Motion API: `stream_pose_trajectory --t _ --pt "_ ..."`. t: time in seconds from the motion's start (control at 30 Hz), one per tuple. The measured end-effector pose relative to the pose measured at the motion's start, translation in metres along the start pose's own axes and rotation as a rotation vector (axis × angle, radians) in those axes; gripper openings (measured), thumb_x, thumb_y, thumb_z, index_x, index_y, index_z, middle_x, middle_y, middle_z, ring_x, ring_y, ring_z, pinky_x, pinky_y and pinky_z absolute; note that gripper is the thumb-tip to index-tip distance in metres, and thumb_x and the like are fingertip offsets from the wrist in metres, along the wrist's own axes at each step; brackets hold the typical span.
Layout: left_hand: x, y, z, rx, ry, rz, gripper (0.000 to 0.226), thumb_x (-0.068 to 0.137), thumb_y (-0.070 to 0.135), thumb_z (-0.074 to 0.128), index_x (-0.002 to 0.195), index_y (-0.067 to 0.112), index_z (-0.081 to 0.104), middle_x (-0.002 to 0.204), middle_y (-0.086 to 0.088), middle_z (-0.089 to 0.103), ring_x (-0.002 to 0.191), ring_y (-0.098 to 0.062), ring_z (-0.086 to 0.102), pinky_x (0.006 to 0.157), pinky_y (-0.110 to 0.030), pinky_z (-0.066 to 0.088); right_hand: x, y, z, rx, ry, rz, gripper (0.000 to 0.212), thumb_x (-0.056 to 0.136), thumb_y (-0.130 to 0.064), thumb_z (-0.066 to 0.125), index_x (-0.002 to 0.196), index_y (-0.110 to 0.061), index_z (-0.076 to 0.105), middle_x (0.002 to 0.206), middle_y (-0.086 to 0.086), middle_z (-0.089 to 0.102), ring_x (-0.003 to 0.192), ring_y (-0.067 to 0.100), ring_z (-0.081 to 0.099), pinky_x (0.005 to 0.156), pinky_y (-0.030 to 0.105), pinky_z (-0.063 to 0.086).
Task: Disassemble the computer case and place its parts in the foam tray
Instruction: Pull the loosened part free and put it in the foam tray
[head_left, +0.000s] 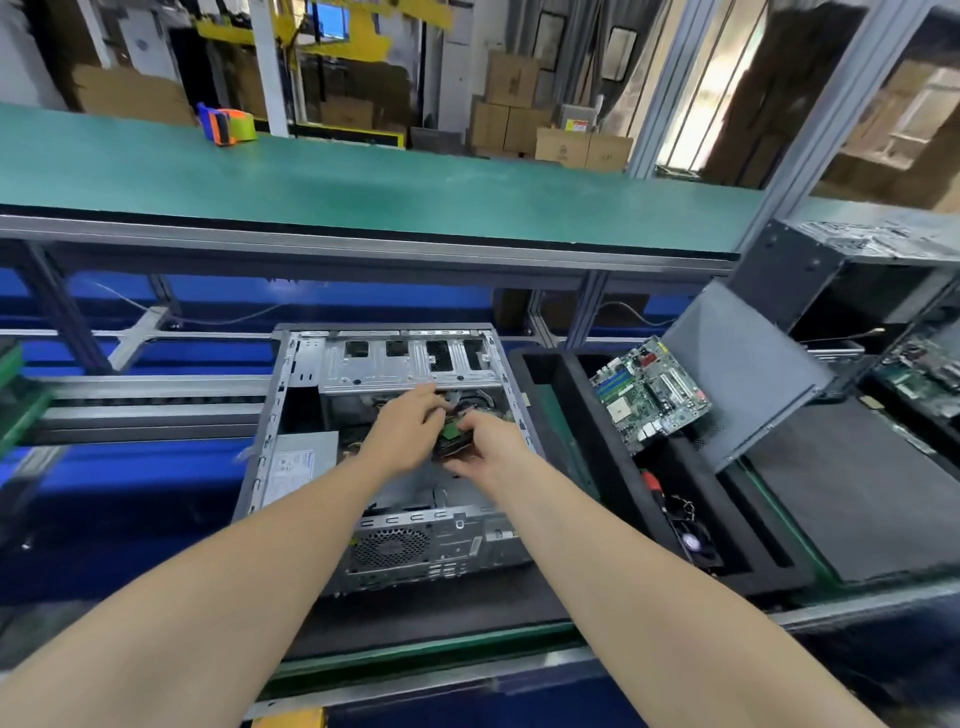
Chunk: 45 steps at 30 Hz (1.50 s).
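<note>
- computer case is lying on its side on the counter, side cover off so you look straight into the bare silver metal, rear fan grille facing me
- inside, on the left, there's a grey power supply with a white label, and the drive cage runs across the far end
- left hand is down in the middle of the case, fingers curled onto a small dark part with a green board on it
- right hand grips the same part from the near side; it's blurry, can't tell what the part is
- black foam tray sits just right of the case
- in the tray: a green motherboard tilted at the far end, then a red-handled screwdriver and a small fan in the narrow slot nearer me
- a grey side panel leans tilted across the tray's right side
</note>
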<state>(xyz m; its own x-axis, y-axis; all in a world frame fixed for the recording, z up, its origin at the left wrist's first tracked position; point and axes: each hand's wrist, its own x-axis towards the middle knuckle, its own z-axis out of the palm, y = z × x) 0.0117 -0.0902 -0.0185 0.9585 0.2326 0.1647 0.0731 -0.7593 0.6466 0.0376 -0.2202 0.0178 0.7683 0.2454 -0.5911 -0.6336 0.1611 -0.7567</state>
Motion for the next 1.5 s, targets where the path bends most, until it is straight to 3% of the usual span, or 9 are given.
stream_pose_trajectory --t 0.13,0.23,0.47,0.63,0.8,0.9,1.0,1.37,1.5 --pt "-0.005 0.018 0.005 -0.134 0.122 -0.007 0.027 0.099 0.02 0.055 0.122 0.018 0.069 0.122 -0.001 0.069 0.113 -0.019 0.06 0.097 -0.034 0.046 -0.012 -0.017 -0.007 -0.25 0.043 -0.15 0.031 0.089 -0.005 0.063 0.119 0.001 0.063 0.11 0.029 0.071 0.091 0.043 0.073 0.057 0.048 0.063" --pt "0.0 0.034 0.007 -0.205 0.223 -0.009 0.025 0.096 0.024 0.059 0.12 0.02 0.065 0.116 0.0 0.063 0.106 -0.015 0.056 0.094 -0.035 0.046 -0.013 -0.039 -0.017 -0.401 0.123 -0.329 0.024 0.086 -0.023 0.064 0.095 -0.001 0.067 0.098 0.02 0.072 0.095 0.045 0.072 0.072 0.059 0.064" --pt "0.038 0.089 0.019 -0.264 0.261 0.066 0.032 0.092 0.008 0.058 0.12 0.018 0.071 0.118 0.0 0.065 0.111 -0.016 0.058 0.1 -0.033 0.047 0.006 -0.096 -0.055 -0.384 0.21 -0.487 0.036 0.086 -0.036 0.062 0.094 -0.002 0.072 0.098 0.02 0.077 0.088 0.041 0.074 0.077 0.057 0.064" --pt "0.083 0.138 0.047 -0.328 0.121 0.047 0.05 0.093 -0.005 0.044 0.132 0.016 0.066 0.134 -0.001 0.066 0.127 -0.017 0.056 0.11 -0.028 0.042 0.043 -0.135 -0.098 -0.408 0.308 -0.621 0.027 0.095 -0.033 0.058 0.075 -0.014 0.054 0.071 0.005 0.055 0.069 0.025 0.049 0.064 0.038 0.038" --pt "0.134 0.164 0.097 -0.313 -0.02 -0.053 0.062 0.091 -0.01 0.038 0.141 0.017 0.061 0.145 -0.001 0.06 0.135 -0.017 0.052 0.106 -0.022 0.039 0.097 -0.168 -0.147 -0.526 0.318 -0.645 0.033 0.1 -0.028 0.057 0.095 0.004 0.061 0.084 0.016 0.061 0.076 0.024 0.05 0.067 0.038 0.037" --pt "0.164 0.16 0.131 -0.316 -0.094 -0.112 0.067 0.089 -0.011 0.035 0.139 0.022 0.063 0.143 0.0 0.062 0.132 -0.017 0.055 0.095 -0.022 0.044 0.133 -0.179 -0.173 -0.615 0.314 -0.629 0.027 0.099 -0.027 0.058 0.085 -0.005 0.058 0.077 0.009 0.058 0.072 0.024 0.047 0.062 0.037 0.035" --pt "0.191 0.149 0.164 -0.331 -0.175 -0.168 0.067 0.092 -0.01 0.033 0.138 0.026 0.065 0.14 0.002 0.064 0.126 -0.016 0.06 0.089 -0.027 0.052 0.169 -0.184 -0.194 -0.698 0.287 -0.589 0.021 0.099 -0.028 0.061 0.097 -0.007 0.065 0.087 0.006 0.063 0.078 0.022 0.053 0.063 0.038 0.038" --pt "0.242 0.099 0.241 -0.349 -0.338 -0.38 0.067 0.096 -0.012 0.032 0.151 0.021 0.051 0.153 0.003 0.051 0.137 -0.016 0.052 0.116 -0.041 0.042 0.281 -0.174 -0.21 -0.793 0.153 -0.402 0.01 0.101 -0.024 0.063 0.103 -0.017 0.069 0.087 -0.001 0.063 0.086 0.023 0.057 0.06 0.033 0.037" --pt "0.251 0.081 0.255 -0.308 -0.382 -0.401 0.062 0.1 -0.006 0.035 0.153 0.024 0.049 0.154 0.004 0.051 0.14 -0.017 0.049 0.118 -0.042 0.04 0.305 -0.167 -0.207 -0.812 0.124 -0.35 0.015 0.101 -0.019 0.065 0.116 -0.016 0.068 0.103 0.003 0.065 0.098 0.026 0.06 0.08 0.034 0.046"
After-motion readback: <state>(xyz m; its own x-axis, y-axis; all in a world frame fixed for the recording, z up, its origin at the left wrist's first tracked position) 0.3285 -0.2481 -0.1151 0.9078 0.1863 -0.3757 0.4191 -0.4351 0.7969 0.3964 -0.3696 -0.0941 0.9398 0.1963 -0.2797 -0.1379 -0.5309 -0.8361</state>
